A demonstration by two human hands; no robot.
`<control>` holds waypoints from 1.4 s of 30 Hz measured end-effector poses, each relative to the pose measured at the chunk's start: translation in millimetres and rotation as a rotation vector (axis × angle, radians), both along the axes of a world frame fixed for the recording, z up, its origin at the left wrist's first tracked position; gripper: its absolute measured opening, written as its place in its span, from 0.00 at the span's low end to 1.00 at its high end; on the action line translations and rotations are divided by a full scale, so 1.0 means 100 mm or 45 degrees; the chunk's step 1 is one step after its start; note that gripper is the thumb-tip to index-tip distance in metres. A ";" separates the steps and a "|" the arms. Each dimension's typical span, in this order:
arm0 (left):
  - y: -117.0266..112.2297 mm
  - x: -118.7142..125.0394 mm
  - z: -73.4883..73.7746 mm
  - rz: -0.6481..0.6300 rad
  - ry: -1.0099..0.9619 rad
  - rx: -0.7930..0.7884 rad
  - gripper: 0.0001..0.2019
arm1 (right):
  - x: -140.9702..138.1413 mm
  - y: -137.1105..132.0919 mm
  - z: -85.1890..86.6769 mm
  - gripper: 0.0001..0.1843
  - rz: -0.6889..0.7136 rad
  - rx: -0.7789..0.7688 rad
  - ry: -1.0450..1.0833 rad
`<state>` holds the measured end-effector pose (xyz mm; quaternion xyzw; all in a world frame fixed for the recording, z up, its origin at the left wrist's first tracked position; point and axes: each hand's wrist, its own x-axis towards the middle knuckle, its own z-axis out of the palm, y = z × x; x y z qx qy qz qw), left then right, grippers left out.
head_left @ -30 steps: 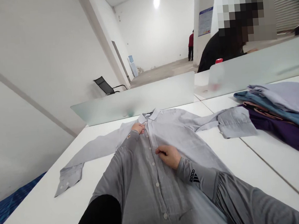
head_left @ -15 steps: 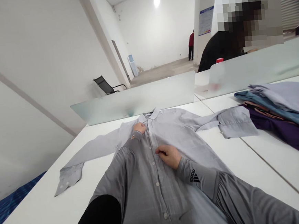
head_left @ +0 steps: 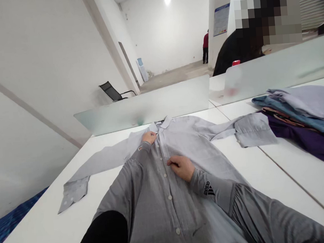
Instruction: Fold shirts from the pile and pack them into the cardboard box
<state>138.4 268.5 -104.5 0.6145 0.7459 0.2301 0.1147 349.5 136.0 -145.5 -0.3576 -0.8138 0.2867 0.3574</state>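
Observation:
A light grey button-up shirt (head_left: 187, 136) lies spread face up, its collar (head_left: 166, 122) at the far side and both sleeves stretched outward. Just below the collar, my left hand (head_left: 149, 137) is closed, pinching the left edge of the front opening. Lower down on the other side, my right hand (head_left: 182, 167) has its fingers curled, thumb and fingertips pressed together on the front edge of the shirt. White buttons (head_left: 170, 197) run down the strip between and below my hands. The right-hand cuff (head_left: 255, 129) lies folded over; the left-hand cuff (head_left: 74, 194) lies flat.
The shirt rests on a white table (head_left: 47, 235). A pile of folded clothes (head_left: 305, 125) is at the right. Frosted glass dividers (head_left: 149, 103) line the far edge. Behind them are a black chair (head_left: 111, 91), a person in black (head_left: 232, 54) and a distant person in red (head_left: 205, 45).
The whole view has shifted slightly. Both hands stay at nearly the same spots on the shirt front, and the shirt lies as before.

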 end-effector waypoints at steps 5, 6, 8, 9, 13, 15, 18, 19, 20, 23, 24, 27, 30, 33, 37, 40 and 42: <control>0.01 0.07 0.06 -0.017 0.059 0.161 0.18 | -0.01 0.00 0.01 0.14 0.021 -0.017 0.010; 0.02 0.10 0.05 -0.026 0.073 0.178 0.19 | -0.01 0.00 0.01 0.14 0.023 -0.013 0.013; 0.05 0.18 0.02 -0.055 0.099 0.180 0.20 | -0.01 0.00 0.01 0.14 0.025 -0.003 0.014; 0.06 0.22 -0.01 -0.073 0.112 0.169 0.21 | -0.01 0.00 0.01 0.14 0.024 0.000 0.011; 0.05 0.31 -0.09 -0.102 0.142 0.147 0.30 | -0.01 0.00 0.00 0.14 0.024 -0.009 0.003; 0.02 0.29 -0.10 -0.064 0.161 0.175 0.27 | -0.01 0.01 -0.01 0.14 0.022 -0.011 0.011; -0.04 0.14 -0.10 0.013 0.223 0.215 0.23 | -0.01 0.01 -0.02 0.14 0.007 0.002 0.023; -0.06 0.06 -0.10 0.030 0.248 0.213 0.23 | -0.01 0.02 -0.03 0.14 0.003 0.007 0.025; -0.08 -0.04 -0.10 0.042 0.270 0.199 0.23 | -0.01 0.02 -0.03 0.14 0.003 0.010 0.025; -0.12 -0.36 -0.12 0.064 0.310 0.102 0.20 | 0.00 0.01 -0.02 0.13 0.027 0.013 0.020; -0.12 -0.45 -0.13 0.074 0.316 0.066 0.18 | 0.00 0.01 -0.01 0.13 0.037 0.014 0.017; -0.09 -0.66 -0.17 0.113 0.326 0.003 0.19 | 0.01 0.00 0.01 0.13 0.048 0.017 0.015; -0.02 -0.75 -0.20 0.175 0.338 0.006 0.21 | 0.01 0.00 0.02 0.13 0.052 0.012 0.008; 0.05 -0.85 -0.18 0.242 0.352 0.031 0.21 | 0.01 -0.01 0.02 0.13 0.057 0.007 -0.001; 0.06 -1.12 -0.12 0.289 0.361 -0.023 0.18 | 0.01 -0.02 0.03 0.13 0.034 0.001 -0.013; -0.01 -1.31 -0.07 0.390 0.378 -0.046 0.17 | 0.02 -0.03 0.04 0.13 0.043 -0.005 -0.010; -0.06 -1.38 -0.04 0.439 0.391 -0.028 0.14 | 0.02 -0.03 0.04 0.13 0.054 -0.001 0.000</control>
